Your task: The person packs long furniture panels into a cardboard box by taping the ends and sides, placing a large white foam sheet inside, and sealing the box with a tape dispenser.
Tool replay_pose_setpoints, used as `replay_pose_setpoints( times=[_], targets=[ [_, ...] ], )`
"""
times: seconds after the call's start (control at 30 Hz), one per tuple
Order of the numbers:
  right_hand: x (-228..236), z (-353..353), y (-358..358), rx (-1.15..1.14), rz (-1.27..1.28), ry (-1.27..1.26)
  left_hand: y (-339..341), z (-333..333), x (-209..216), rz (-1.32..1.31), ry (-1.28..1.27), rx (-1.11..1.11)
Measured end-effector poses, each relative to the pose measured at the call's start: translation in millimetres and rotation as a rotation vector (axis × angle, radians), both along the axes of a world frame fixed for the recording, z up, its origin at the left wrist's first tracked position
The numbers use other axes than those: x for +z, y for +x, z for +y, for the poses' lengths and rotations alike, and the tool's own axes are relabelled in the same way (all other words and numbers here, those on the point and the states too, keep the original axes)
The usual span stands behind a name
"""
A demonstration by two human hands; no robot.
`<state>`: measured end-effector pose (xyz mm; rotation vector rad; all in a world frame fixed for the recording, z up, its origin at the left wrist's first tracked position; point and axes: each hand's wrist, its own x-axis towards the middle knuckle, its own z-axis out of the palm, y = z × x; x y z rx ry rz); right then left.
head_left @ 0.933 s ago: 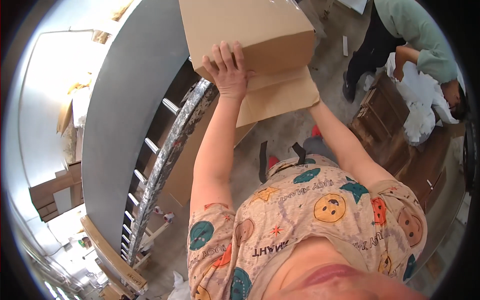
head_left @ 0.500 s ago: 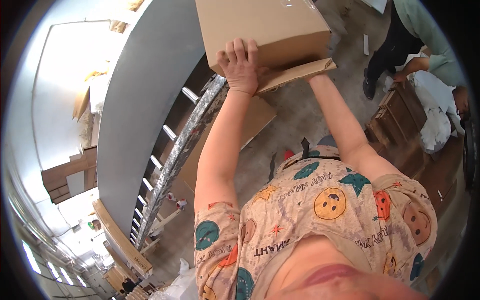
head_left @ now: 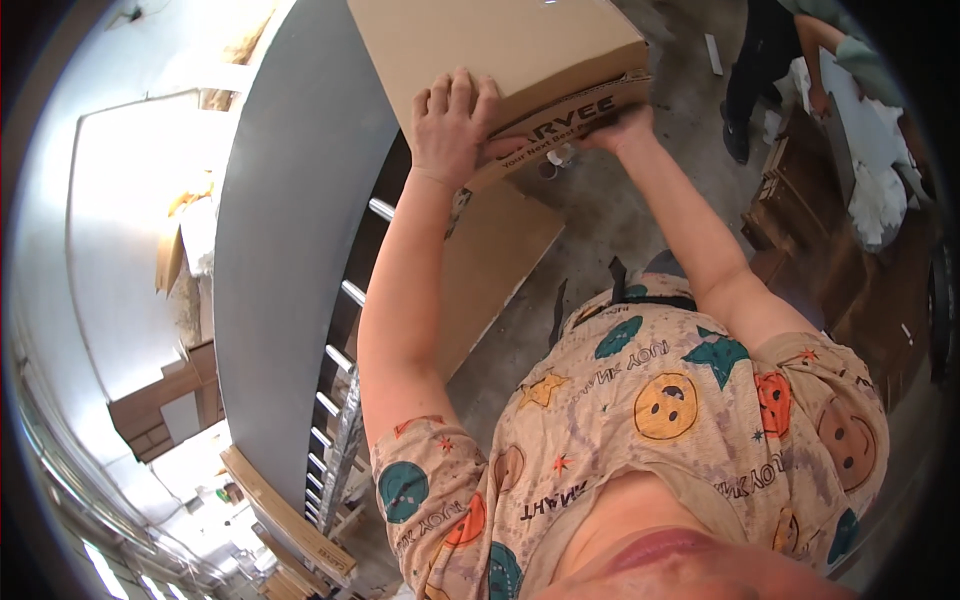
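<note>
A large brown cardboard box [head_left: 500,45] is at the top, its near end towards me. The printed end flap [head_left: 565,128] lies up close against that end, with a narrow dark gap along its upper edge. My left hand [head_left: 450,128] grips the box's near left corner, fingers over the top and thumb along the flap. My right hand [head_left: 622,130] holds the flap's lower right part from below, its fingers partly hidden. Under the box is a roller conveyor with silver rollers [head_left: 382,209].
A long grey panel [head_left: 285,250] runs along the left of the rollers. A flat cardboard sheet [head_left: 510,250] leans below the box. Another person [head_left: 765,70] works at the right beside brown boards [head_left: 800,180] and white wrapping [head_left: 875,215]. A long carton [head_left: 285,510] lies at lower left.
The end flap has swung up against the box, and my right hand has risen with it. My left hand and the box appear slightly farther left. The other person has shifted.
</note>
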<state>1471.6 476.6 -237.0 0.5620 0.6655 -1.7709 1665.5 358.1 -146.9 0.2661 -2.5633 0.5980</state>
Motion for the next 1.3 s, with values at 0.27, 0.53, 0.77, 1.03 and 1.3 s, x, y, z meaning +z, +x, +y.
replay_pose_setpoints(
  times=[0.27,0.53,0.77,1.03,1.3],
  targets=[
    [-41,-9,-6,-0.416,0.282,-0.200,8,2,-9,0.002,-0.020,-0.048],
    [-40,-29,-14,-0.571,0.223,-0.087,0,20,-28,0.053,-0.020,0.086],
    [-147,-102,43,-0.635,-0.150,-0.345,63,21,-33,-0.132,-0.088,0.306],
    [-119,-24,46,0.102,0.884,0.428,84,-14,-8,-0.124,-0.038,0.180],
    [-29,3,83,0.989,2.080,-0.346,82,-11,8,-0.018,-0.217,0.090]
  ],
)
